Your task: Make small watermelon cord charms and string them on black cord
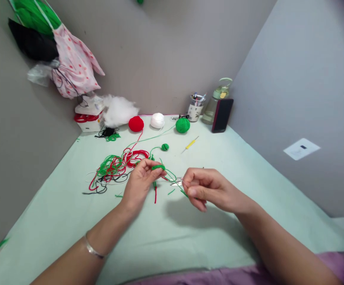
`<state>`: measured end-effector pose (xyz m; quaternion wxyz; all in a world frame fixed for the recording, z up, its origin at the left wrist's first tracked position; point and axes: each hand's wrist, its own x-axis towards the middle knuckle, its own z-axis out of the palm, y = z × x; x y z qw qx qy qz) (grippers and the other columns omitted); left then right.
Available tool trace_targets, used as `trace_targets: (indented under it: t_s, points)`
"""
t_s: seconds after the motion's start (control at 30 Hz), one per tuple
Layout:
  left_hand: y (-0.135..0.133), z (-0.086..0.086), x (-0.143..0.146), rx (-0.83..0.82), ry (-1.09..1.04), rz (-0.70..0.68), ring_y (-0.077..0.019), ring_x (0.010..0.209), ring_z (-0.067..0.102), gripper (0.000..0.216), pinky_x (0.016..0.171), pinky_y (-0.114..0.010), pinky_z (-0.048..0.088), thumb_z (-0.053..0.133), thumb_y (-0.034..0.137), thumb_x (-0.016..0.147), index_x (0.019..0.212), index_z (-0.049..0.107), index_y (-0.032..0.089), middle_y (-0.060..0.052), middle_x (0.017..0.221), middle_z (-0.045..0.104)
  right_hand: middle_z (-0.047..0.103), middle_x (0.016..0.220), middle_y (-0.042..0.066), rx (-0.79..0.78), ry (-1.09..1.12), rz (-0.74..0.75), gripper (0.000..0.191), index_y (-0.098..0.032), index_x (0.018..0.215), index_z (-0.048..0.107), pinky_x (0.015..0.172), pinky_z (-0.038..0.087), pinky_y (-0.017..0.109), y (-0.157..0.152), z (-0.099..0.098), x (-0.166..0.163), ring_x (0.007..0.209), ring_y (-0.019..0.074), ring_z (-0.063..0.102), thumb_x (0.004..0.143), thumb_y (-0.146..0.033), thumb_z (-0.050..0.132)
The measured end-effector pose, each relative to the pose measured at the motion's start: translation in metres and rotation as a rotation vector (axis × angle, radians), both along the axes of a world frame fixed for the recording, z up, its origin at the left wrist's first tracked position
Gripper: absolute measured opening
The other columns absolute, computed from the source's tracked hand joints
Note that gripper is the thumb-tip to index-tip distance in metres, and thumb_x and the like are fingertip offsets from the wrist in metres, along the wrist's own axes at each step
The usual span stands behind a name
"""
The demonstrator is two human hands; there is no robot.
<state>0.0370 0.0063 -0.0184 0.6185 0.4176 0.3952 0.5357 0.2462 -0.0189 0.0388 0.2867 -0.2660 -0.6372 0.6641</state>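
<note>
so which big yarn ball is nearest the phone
The large green ball, rightmost of three; the white ball and red ball sit farther left.

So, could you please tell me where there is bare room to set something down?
Bare table shows between the right hand, the phone and the right wall, and again between the left forearm, right forearm and purple cloth. It is crowded left of the left hand with tangled yarn, and along the back with yarn balls and the pen cup.
</note>
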Motion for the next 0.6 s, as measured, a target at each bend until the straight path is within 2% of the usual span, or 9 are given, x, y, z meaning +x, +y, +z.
trace_targets:
  t_s: [0.2, 0.27, 0.33, 0.43, 0.5, 0.6]
  points:
    - [-0.001, 0.001, 0.000, 0.000, -0.009, -0.007, -0.0127, 0.077, 0.070, 0.026, 0.080, -0.026, 0.052, 0.080, 0.029, 0.075, 0.087, 0.060, 0.016, 0.003, 0.079, 0.066, 0.051, 0.055, -0.006, -0.067, 0.002, 0.148, 0.019, -0.015, 0.087, 0.053, 0.047, 0.032, 0.019, 0.006, 0.000, 0.012, 0.044, 0.0049, 0.042, 0.096, -0.030, 0.061]
    - [-0.001, 0.002, 0.001, 0.006, -0.003, -0.006, -0.0125, 0.076, 0.069, 0.026, 0.080, -0.026, 0.052, 0.079, 0.029, 0.075, 0.087, 0.060, 0.016, 0.003, 0.079, 0.066, 0.051, 0.056, -0.006, -0.060, -0.034, 0.132, 0.018, -0.015, 0.090, 0.054, 0.047, 0.032, 0.019, 0.007, 0.001, 0.011, 0.045, 0.0051, 0.041, 0.096, -0.031, 0.061]
    - [-0.002, 0.004, 0.001, 0.024, 0.013, -0.016, -0.0127, 0.077, 0.068, 0.025, 0.079, -0.026, 0.051, 0.079, 0.028, 0.075, 0.088, 0.060, 0.017, 0.003, 0.081, 0.065, 0.051, 0.058, -0.006, -0.002, -0.092, -0.004, 0.016, -0.015, 0.100, 0.055, 0.050, 0.034, 0.019, 0.008, 0.001, 0.007, 0.048, 0.0059, 0.042, 0.097, -0.031, 0.059]
    - [-0.005, 0.007, 0.003, 0.047, 0.043, -0.050, -0.0138, 0.081, 0.067, 0.023, 0.079, -0.026, 0.050, 0.077, 0.026, 0.076, 0.089, 0.060, 0.017, 0.001, 0.085, 0.065, 0.050, 0.062, -0.006, 0.164, -0.191, -0.288, 0.017, -0.018, 0.111, 0.054, 0.056, 0.039, 0.020, 0.009, -0.003, -0.002, 0.056, 0.0082, 0.047, 0.098, -0.029, 0.055]
    - [-0.008, 0.008, 0.005, 0.054, 0.058, -0.068, -0.0140, 0.082, 0.066, 0.021, 0.079, -0.027, 0.050, 0.075, 0.025, 0.077, 0.089, 0.060, 0.017, 0.001, 0.087, 0.065, 0.050, 0.063, -0.006, 0.282, -0.262, -0.417, 0.010, -0.018, 0.103, 0.056, 0.057, 0.040, 0.021, 0.010, -0.008, -0.007, 0.059, 0.0092, 0.048, 0.097, -0.027, 0.054]
    - [-0.010, 0.009, 0.007, 0.066, 0.070, -0.092, -0.0130, 0.080, 0.065, 0.018, 0.078, -0.026, 0.050, 0.073, 0.024, 0.078, 0.088, 0.060, 0.017, 0.001, 0.085, 0.065, 0.054, 0.064, -0.004, 0.450, -0.371, -0.504, 0.009, -0.018, 0.091, 0.057, 0.057, 0.040, 0.020, 0.010, -0.015, -0.011, 0.059, 0.0093, 0.050, 0.096, -0.024, 0.052]
